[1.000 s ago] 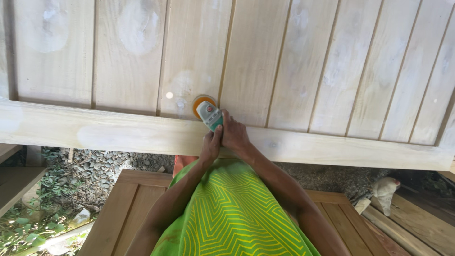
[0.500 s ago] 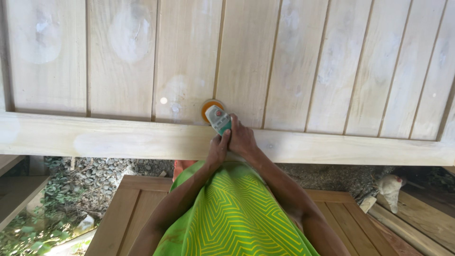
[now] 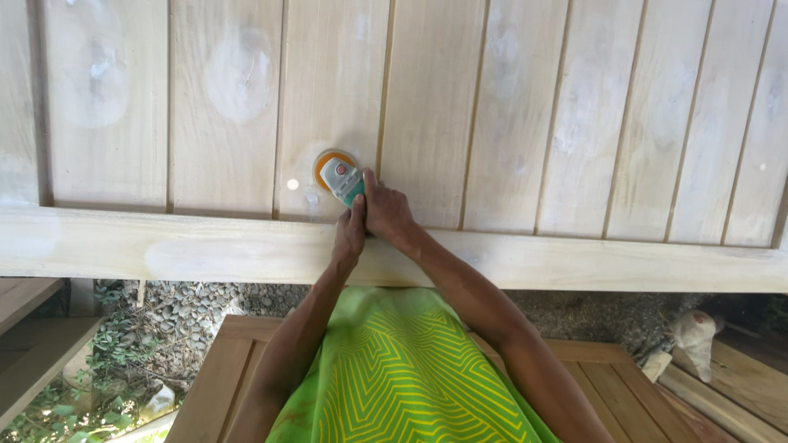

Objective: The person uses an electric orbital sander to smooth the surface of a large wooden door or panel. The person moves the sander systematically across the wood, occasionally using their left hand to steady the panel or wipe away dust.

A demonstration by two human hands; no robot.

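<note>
A small sander [image 3: 337, 175] with a grey and teal body and an orange round pad rests flat on a pale wooden slatted panel [image 3: 525, 115]. My left hand [image 3: 350, 232] and my right hand [image 3: 387, 211] both grip its rear end, side by side, just above the panel's wide frame rail [image 3: 164, 250]. Both forearms reach forward over my green patterned garment [image 3: 394, 369].
Pale rubbed patches mark the slats at the upper left. Under the panel lie gravel and plants [image 3: 148, 328], a brown wooden frame [image 3: 213, 385], stacked boards at the left [image 3: 33, 328] and right [image 3: 730, 385], and a crumpled cloth [image 3: 696, 332].
The sander and both hands have shifted slightly along the slat, staying just above the frame rail. The grip is the same.
</note>
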